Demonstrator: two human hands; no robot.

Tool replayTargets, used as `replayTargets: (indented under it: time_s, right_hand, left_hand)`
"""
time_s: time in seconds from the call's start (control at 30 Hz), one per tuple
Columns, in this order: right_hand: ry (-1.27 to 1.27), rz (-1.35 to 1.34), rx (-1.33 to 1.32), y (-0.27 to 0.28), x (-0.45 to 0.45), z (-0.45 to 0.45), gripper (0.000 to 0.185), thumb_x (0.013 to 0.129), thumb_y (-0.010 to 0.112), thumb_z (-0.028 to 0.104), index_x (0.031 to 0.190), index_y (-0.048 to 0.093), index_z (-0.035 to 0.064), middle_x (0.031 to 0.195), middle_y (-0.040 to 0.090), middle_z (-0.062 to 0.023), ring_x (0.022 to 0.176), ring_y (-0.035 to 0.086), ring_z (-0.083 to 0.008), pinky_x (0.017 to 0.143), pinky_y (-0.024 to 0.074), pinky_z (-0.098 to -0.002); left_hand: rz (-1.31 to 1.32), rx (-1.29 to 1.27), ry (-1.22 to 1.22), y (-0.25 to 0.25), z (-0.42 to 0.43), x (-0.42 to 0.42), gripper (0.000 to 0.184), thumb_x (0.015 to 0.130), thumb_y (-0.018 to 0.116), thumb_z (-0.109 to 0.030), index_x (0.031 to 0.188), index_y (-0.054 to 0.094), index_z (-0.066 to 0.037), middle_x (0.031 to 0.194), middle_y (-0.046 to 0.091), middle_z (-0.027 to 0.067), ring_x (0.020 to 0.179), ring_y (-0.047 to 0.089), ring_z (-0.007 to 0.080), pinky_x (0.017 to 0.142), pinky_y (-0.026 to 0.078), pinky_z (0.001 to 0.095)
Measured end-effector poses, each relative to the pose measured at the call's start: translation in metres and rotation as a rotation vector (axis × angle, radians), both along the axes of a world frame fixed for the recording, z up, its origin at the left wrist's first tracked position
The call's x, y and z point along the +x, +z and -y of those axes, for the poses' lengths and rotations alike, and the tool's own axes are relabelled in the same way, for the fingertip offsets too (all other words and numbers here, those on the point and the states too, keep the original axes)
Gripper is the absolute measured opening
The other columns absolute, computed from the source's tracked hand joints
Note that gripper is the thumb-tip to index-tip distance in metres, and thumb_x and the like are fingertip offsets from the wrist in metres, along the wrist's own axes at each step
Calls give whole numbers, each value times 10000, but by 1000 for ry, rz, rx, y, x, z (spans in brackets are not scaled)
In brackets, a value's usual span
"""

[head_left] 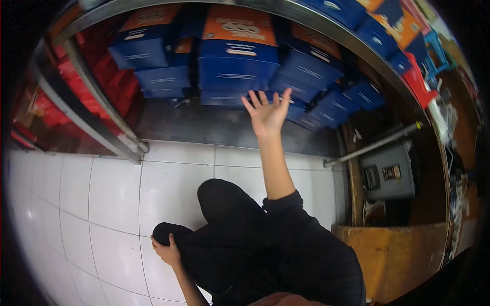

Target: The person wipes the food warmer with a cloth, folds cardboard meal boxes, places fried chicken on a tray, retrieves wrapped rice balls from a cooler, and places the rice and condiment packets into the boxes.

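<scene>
My right hand (pixel 268 115) reaches forward palm up, its fingers spread and holding nothing. Its fingertips overlap the lower fronts of stacked blue boxes with orange lids; whether they touch cannot be told. Nearest to it are a large blue box (pixel 235 66) and the blue boxes (pixel 296 86) just to the right. My left hand (pixel 167 251) lies on my bent knee (pixel 171 232) in dark trousers, thumb and fingers apart, with nothing in it.
The boxes stand on a metal shelf (pixel 178 122) under a steel edge beam. Red packages (pixel 97 86) fill the left side behind metal legs (pixel 87 112). At right are a metal bar (pixel 375 144), a grey case (pixel 390 173) and a wooden panel (pixel 393 255). White floor tiles (pixel 115 204) lie below.
</scene>
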State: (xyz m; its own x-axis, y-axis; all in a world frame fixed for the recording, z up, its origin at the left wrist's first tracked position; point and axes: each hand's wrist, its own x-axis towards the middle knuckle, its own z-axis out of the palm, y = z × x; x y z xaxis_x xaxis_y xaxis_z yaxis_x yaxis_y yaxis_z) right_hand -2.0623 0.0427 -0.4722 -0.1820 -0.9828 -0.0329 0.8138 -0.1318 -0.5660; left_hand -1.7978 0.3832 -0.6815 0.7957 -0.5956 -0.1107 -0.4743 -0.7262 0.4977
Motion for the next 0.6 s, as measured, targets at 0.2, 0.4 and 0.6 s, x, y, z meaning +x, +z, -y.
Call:
replayTargets:
  time_s: [0.2, 0.4, 0.6]
  right_hand:
    - [-58, 27, 96, 3, -60, -14, 1027, 735, 576, 514, 1361, -158, 160, 1400, 45, -215, 1276, 177, -388, 967, 282, -522]
    - [-298, 101, 253, -3, -180, 2, 1032, 676, 631, 506, 1366, -41, 133, 1337, 182, -194, 1195, 299, -363, 940, 324, -486]
    - [-693, 62, 503, 37, -332, 48, 884, 669, 603, 557, 1308, 285, 36, 1328, 312, -154, 1165, 345, -355, 887, 344, -510]
  left_hand:
    - [4, 220, 101, -17, -3, 21, 752, 747, 555, -505, 1330, 266, -128, 1316, 335, 148, 1136, 401, 372, 861, 406, 493]
    - [51, 311, 123, -28, 1, 35, 700, 765, 525, -500, 1324, 288, -151, 1321, 329, 147, 1140, 396, 372, 861, 400, 511]
    - [65, 342, 109, -48, -15, 47, 678, 758, 560, -466, 1311, 315, -160, 1321, 330, 153, 1137, 403, 371, 868, 403, 499]
